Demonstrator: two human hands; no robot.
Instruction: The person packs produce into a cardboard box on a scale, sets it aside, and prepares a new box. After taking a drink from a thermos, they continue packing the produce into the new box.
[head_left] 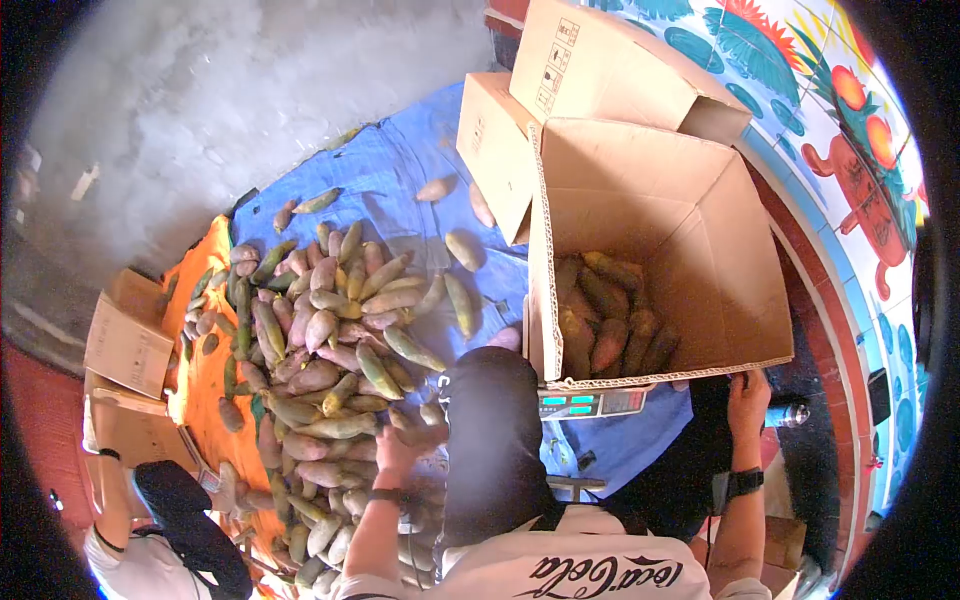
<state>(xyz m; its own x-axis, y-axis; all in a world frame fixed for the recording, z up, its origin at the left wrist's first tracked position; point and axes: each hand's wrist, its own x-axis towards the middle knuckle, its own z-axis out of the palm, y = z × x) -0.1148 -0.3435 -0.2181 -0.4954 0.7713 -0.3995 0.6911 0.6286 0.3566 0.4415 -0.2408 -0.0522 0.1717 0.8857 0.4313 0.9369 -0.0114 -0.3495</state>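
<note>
Right grip (748, 398) pinches the carton (730, 235), fingertips indistinct; whether left grip (403, 448) is closed on fruit (320, 328), I cannot tell.

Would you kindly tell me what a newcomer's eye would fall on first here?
Probably the heap of long green and pinkish produce, left of centre on a blue sheet and an orange sheet. Next would come the open cardboard box right of centre, holding similar produce, with the right hand at its near right corner and a lit display below its near edge. The brightly painted wall at upper right may catch the eye too.
</note>
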